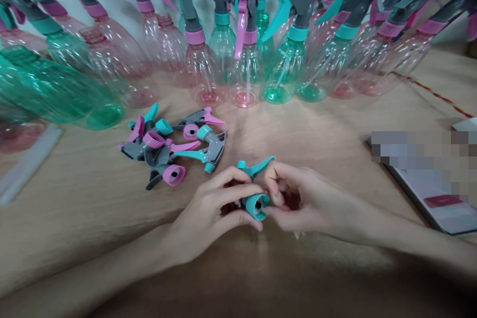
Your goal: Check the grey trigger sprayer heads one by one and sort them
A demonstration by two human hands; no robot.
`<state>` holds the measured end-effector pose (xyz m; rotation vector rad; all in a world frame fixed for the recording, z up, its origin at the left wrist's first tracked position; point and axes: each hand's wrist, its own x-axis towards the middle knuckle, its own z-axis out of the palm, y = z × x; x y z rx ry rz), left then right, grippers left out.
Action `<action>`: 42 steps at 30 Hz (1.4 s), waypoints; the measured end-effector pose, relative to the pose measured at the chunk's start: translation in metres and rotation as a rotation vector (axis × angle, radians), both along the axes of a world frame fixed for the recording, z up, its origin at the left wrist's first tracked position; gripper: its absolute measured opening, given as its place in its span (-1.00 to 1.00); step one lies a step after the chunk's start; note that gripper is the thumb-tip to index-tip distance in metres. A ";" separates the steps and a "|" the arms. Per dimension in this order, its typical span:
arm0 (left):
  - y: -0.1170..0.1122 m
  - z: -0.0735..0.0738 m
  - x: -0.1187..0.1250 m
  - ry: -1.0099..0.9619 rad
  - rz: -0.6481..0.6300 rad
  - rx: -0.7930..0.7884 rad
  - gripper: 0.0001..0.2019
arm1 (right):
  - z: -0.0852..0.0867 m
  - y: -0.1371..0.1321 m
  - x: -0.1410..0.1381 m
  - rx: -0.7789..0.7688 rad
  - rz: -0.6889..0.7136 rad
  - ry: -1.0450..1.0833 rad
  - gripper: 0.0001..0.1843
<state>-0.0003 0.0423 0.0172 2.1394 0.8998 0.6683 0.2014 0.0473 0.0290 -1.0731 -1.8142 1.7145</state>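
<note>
My left hand [219, 203] is closed around a grey and teal spray trigger head [257, 207], its round teal collar facing me and its teal lever pointing up and right. Close against the collar's right side is my right hand [298, 198], fingers curled and thumb at the collar's opening. Whatever its fingertips pinch is too small or hidden to make out. To the left of my hands lies a loose pile of spray trigger heads [173, 146] in grey with pink or teal parts.
Several clear pink and green spray bottles [244, 74] stand in rows along the back. Green bottles without heads [55, 89] lean at the left, near a bundle of pale tubes [32, 161]. A phone [432, 194] lies at the right, with a twisted red-yellow cord [432, 90] behind it.
</note>
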 end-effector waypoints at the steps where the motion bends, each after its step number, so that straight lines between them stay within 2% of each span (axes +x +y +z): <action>1: -0.001 -0.001 -0.001 -0.017 0.038 0.019 -0.77 | -0.001 -0.003 -0.002 -0.081 -0.068 0.031 -0.71; 3: -0.004 -0.001 -0.002 -0.053 0.129 0.083 -0.75 | -0.001 -0.010 -0.008 -0.270 -0.198 0.103 -0.68; 5: -0.006 -0.001 -0.002 -0.070 0.190 0.174 -0.76 | -0.002 -0.017 -0.013 -0.444 -0.258 0.183 -0.69; 9: -0.009 -0.001 -0.001 -0.047 0.208 0.318 -0.81 | -0.005 -0.027 -0.022 -0.667 -0.207 0.333 -0.75; 11: -0.010 -0.001 -0.001 -0.027 0.229 0.347 -0.81 | -0.005 -0.027 -0.023 -0.661 -0.181 0.328 -0.75; 15: -0.012 -0.002 -0.001 0.018 0.237 0.386 -0.79 | -0.003 -0.024 -0.019 -0.491 -0.186 0.234 -0.83; 17: -0.013 -0.002 -0.001 0.032 0.217 0.401 -0.81 | -0.001 -0.023 -0.018 -0.466 -0.173 0.230 -0.87; 22: -0.013 0.001 -0.002 0.032 0.186 0.426 -0.83 | 0.001 -0.020 -0.019 -0.608 -0.120 0.287 -0.82; 26: -0.013 -0.001 -0.004 0.042 0.220 0.422 -0.82 | 0.003 -0.017 -0.019 -0.636 -0.118 0.348 -0.78; 31: -0.012 -0.004 -0.003 0.011 0.125 0.422 -0.80 | 0.004 -0.012 -0.013 -0.692 -0.007 0.316 -0.78; 35: -0.011 -0.005 -0.002 0.025 0.135 0.388 -0.77 | 0.009 -0.009 -0.005 -0.565 0.033 0.196 -0.75; 40: -0.011 -0.003 0.001 0.020 0.175 0.349 -0.73 | 0.016 -0.010 0.000 -0.242 -0.041 0.031 -0.62; 42: -0.012 -0.004 0.005 -0.017 0.176 0.324 -0.73 | 0.015 -0.011 -0.001 -0.060 -0.081 -0.097 -0.59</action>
